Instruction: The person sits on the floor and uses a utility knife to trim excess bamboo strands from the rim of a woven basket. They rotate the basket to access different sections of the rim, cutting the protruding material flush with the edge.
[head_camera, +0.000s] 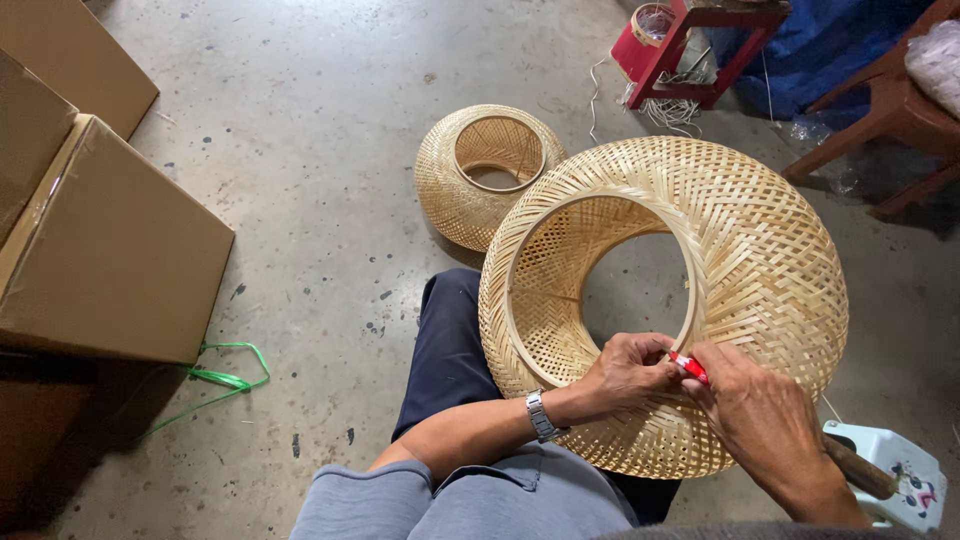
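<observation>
A large woven bamboo shade (760, 250), round with a wide ring opening, rests tilted on my lap. My left hand (622, 372), with a metal watch on its wrist, grips the near rim of the opening. My right hand (755, 420) presses on the weave just right of it and holds a small red tool (688, 366) whose tip meets the rim between both hands. A smaller woven bamboo shade (470, 190) lies on the floor beyond my knee.
Brown cardboard boxes (110, 250) stand at the left, with a green strap (225, 375) beside them. A red stool with string (690, 50) and a dark wooden chair (890, 110) are at the back right. A pale plastic stool (900, 480) is by my right arm.
</observation>
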